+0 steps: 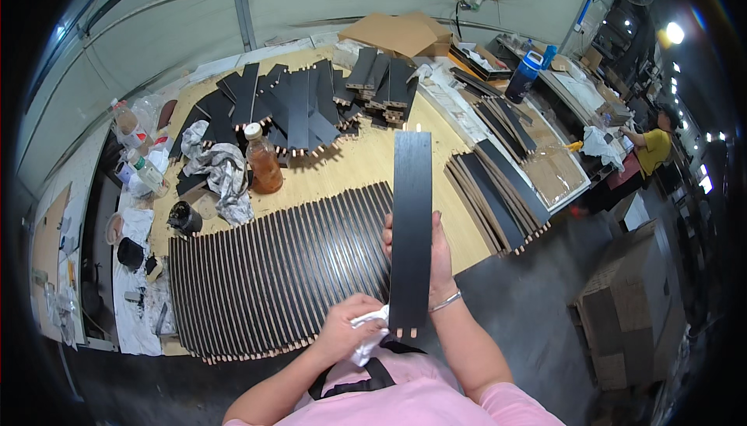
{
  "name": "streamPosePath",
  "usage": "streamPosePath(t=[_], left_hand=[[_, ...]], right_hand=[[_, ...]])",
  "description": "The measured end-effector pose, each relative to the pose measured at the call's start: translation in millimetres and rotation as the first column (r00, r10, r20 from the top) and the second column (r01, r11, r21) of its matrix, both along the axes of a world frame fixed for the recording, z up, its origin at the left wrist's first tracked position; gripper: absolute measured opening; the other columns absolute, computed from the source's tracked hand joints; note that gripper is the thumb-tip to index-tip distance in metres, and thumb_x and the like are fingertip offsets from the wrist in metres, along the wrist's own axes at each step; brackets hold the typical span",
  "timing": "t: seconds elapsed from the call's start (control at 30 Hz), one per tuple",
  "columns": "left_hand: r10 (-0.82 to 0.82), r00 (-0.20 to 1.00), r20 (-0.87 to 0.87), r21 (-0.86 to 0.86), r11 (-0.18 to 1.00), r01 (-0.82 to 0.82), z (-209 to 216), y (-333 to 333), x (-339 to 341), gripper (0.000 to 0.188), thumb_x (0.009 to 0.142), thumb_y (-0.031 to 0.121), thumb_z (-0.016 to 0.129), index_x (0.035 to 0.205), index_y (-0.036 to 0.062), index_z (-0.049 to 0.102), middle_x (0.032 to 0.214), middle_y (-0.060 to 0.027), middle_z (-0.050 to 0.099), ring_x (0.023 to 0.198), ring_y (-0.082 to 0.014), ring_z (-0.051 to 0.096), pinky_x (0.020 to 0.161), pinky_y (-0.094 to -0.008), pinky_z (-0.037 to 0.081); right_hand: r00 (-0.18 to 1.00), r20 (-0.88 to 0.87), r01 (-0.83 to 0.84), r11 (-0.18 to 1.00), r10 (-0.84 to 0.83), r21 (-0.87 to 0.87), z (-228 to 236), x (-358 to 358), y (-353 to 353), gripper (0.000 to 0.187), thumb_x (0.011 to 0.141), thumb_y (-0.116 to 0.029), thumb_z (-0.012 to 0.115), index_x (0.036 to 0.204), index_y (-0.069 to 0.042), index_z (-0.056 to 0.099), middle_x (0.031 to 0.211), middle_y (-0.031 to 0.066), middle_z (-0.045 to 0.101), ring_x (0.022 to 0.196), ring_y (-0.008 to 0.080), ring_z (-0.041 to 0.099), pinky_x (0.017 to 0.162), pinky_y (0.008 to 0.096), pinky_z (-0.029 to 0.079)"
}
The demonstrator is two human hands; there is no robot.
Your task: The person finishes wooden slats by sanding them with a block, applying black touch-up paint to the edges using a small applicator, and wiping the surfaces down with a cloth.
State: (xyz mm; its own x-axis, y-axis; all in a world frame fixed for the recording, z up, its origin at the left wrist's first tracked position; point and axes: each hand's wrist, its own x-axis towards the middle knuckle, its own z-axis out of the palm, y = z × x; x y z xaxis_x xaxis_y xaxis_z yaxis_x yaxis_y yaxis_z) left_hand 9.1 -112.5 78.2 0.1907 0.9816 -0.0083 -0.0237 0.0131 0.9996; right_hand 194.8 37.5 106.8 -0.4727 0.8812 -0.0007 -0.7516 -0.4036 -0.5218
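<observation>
Right hand (438, 259) closed around a long black board (410, 227), gripping it from behind near the lower half; board held upright above the near edge of the worktop (366, 163), with small wooden dowels at both ends. Left hand (348, 331) closed on a white cloth (370, 334), pressed against the board's lower left edge, just beside the bottom dowels. Silver bracelet (446, 301) on the right wrist.

Below and left of the board, a long row of black slats (272, 270) lying side by side across the worktop, dowel ends toward the near edge. To the right, a fanned stack of panels (498, 192). At the far side, a loose pile of black boards (296, 107), some crossed over one another. Amber bottle (263, 160) standing upright near crumpled rags (222, 173); small black pot (185, 217) just left of them. Flattened cardboard (401, 33) at the far end. Blue jug (523, 76) on a bench to the right. Another person in a yellow top (655, 146) well apart at far right.
</observation>
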Motion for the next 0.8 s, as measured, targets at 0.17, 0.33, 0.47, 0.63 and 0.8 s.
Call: streamPosePath(t=[0.17, 0.33, 0.47, 0.63, 0.8], left_hand=[[-0.008, 0.998, -0.056, 0.046, 0.999, 0.011, -4, -7, 12, 0.028, 0.091, 0.018, 0.094, 0.112, -0.0001, 0.085, 0.112, -0.0119, 0.076, 0.105, -0.023, 0.075, 0.091, -0.0352, 0.058], [0.076, 0.975, -0.208, 0.195, 0.98, -0.035, -11, -23, 18, 0.026, 0.087, 0.011, 0.094, 0.111, 0.0027, 0.089, 0.108, -0.0139, 0.077, 0.104, -0.0258, 0.076, 0.091, -0.0372, 0.059], [0.126, 0.939, -0.319, 0.303, 0.953, -0.025, -13, -19, 30, 0.025, 0.086, 0.015, 0.095, 0.108, 0.0051, 0.09, 0.107, -0.0132, 0.079, 0.103, -0.0292, 0.076, 0.091, -0.0401, 0.059], [0.292, 0.859, -0.42, 0.432, 0.897, -0.094, -14, 2, 6, 0.02, 0.085, 0.02, 0.093, 0.102, 0.0091, 0.09, 0.106, -0.0088, 0.081, 0.1, -0.0312, 0.075, 0.089, -0.0442, 0.059], [0.369, 0.723, -0.584, 0.397, 0.907, -0.142, -64, 9, -17, 0.018, 0.086, 0.022, 0.09, 0.099, 0.0104, 0.089, 0.106, -0.007, 0.082, 0.101, -0.0311, 0.075, 0.091, -0.0456, 0.058]], right_hand=[[0.988, 0.121, -0.093, 0.996, 0.092, 0.004, -33, 15, -17, 0.074, 0.118, -0.065, 0.044, 0.149, -0.001, 0.061, 0.135, 0.0129, 0.067, 0.114, 0.0211, 0.069, 0.097, 0.0345, 0.061], [0.9, 0.435, 0.004, 0.999, -0.021, 0.04, 4, 12, -36, 0.07, 0.115, -0.04, 0.069, 0.164, 0.005, 0.05, 0.159, 0.0202, 0.061, 0.141, 0.0231, 0.063, 0.115, 0.0353, 0.056], [0.287, 0.784, -0.075, 0.803, -0.55, 0.591, -3, 16, -42, 0.1, 0.087, -0.028, 0.096, 0.163, 0.017, 0.047, 0.171, 0.0331, 0.049, 0.158, 0.04, 0.052, 0.129, 0.0429, 0.045], [-0.213, 0.698, -0.204, 0.73, -0.683, 0.652, 1, 65, 0, 0.095, 0.078, -0.026, 0.094, 0.158, 0.011, 0.057, 0.119, 0.0231, 0.061, 0.116, 0.0397, 0.067, 0.106, 0.046, 0.057], [-0.512, 0.59, -0.231, 0.761, -0.625, 0.606, -10, 143, 71, 0.088, 0.083, -0.019, 0.09, 0.159, 0.008, 0.056, 0.124, 0.0222, 0.062, 0.114, 0.0387, 0.066, 0.101, 0.0477, 0.059]])
